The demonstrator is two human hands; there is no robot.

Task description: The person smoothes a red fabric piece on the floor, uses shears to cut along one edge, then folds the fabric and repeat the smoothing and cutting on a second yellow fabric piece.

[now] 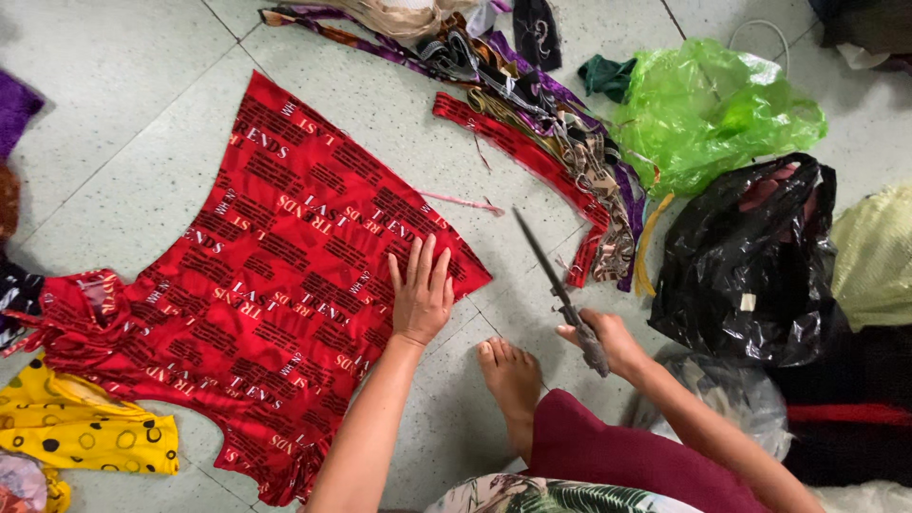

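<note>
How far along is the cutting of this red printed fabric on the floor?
Looks done: a long red strip lies apart by the pile of fabric offcuts, seemingly trimmed off. In hand: the left hand presses flat on the red printed garment, and the right hand holds scissors, blades together, off the cloth. Left: most of the garment is in one piece.

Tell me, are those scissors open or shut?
Shut: the scissors in the right hand show one narrow closed blade line above the floor, pointing toward the fabric strips.
</note>
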